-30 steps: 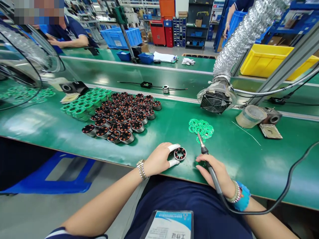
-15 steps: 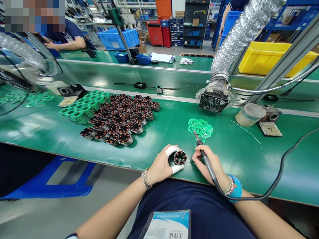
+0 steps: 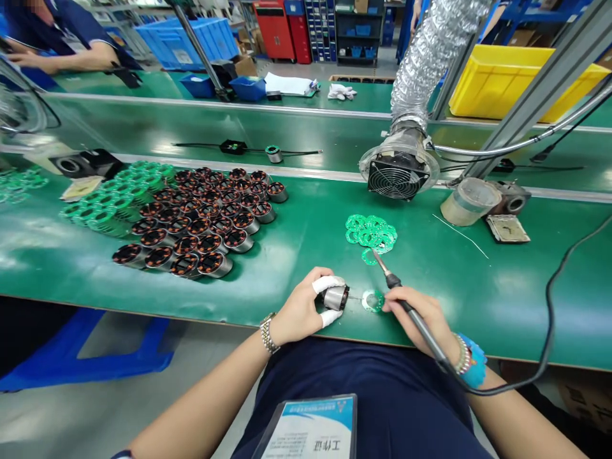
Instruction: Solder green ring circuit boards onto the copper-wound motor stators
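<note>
My left hand (image 3: 306, 305), with white tape on thumb and finger, grips a metal motor stator (image 3: 336, 297) lying on its side, its coils facing right. In my right hand (image 3: 421, 315) is a soldering iron (image 3: 415, 312), its tip pointing up and left. The fingertips of that hand also touch a green ring-shaped circuit board (image 3: 372, 300), just right of the stator. Behind it, a loose green ring (image 3: 368, 256) lies near the iron's tip, in front of a small pile of green rings (image 3: 371, 232).
Many stators (image 3: 210, 220) stand in rows on the left, beside stacked green rings (image 3: 119, 194). A fan (image 3: 398, 180) on a silver duct stands behind the pile. A cup (image 3: 471, 201) and a sponge tray (image 3: 507, 228) are at right. The iron's cable loops right.
The stator has turned from facing up to facing right. A green ring is now at my right fingertips, and my right hand has shifted slightly right. The camera view has shifted.
</note>
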The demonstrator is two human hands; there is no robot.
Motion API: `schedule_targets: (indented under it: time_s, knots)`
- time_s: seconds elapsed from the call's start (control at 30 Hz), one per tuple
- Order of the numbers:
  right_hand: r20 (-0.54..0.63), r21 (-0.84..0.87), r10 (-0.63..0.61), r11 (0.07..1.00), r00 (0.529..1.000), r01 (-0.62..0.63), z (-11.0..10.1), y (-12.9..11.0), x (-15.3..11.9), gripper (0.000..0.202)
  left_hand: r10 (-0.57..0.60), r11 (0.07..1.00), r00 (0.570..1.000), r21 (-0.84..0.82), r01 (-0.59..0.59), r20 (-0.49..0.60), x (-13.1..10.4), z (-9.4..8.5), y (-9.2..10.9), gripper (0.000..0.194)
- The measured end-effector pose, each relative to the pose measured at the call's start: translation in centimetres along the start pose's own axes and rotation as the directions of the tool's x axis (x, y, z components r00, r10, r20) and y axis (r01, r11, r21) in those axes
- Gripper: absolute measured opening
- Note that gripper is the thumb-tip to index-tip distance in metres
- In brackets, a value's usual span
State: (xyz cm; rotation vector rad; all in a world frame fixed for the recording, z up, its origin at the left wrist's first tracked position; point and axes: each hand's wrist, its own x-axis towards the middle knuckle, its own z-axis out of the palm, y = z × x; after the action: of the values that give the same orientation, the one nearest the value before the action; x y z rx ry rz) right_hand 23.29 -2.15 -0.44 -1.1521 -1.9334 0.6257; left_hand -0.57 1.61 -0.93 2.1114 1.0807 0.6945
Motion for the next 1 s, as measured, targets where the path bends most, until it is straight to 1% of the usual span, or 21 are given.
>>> schedule_targets:
  time_s: [0.1, 0.2, 0.33, 0.63, 1.0]
  knots:
    - [-0.024, 0.026, 0.030, 0.999, 0.999, -0.029, -1.9, 0.4, -0.9, 0.018, 0.026, 0.999, 0.999, -0.038, -0.025, 0.022, 0.5, -0.1, -0.3, 0.042]
    - [-0.043, 0.006, 0.052, 0.999, 0.998, -0.052, -2.8, 0.6, -1.4, 0.019, 0.058, 0.997, 0.997, -0.057, -0.055, 0.049, 0.9, 0.0, -0.3, 0.042]
    - [0.010, 0.039, 0.142, 0.989, 0.990, -0.142, -2.7, 0.6, -1.5, 0.014, 0.065, 0.996, 0.996, -0.067, -0.061, 0.063, 1.1, 0.2, -0.4, 0.043]
    - [0.086, 0.088, 0.133, 0.986, 0.987, -0.140, -2.5, 0.6, -1.2, 0.013, 0.062, 0.996, 0.996, -0.062, -0.059, 0.059, 1.0, 0.2, -0.8, 0.046]
    - [0.103, 0.110, 0.140, 0.982, 0.985, -0.151, -2.6, 0.6, -1.3, 0.014, 0.057, 0.996, 0.997, -0.067, -0.054, 0.046, 1.0, 0.3, -0.8, 0.044]
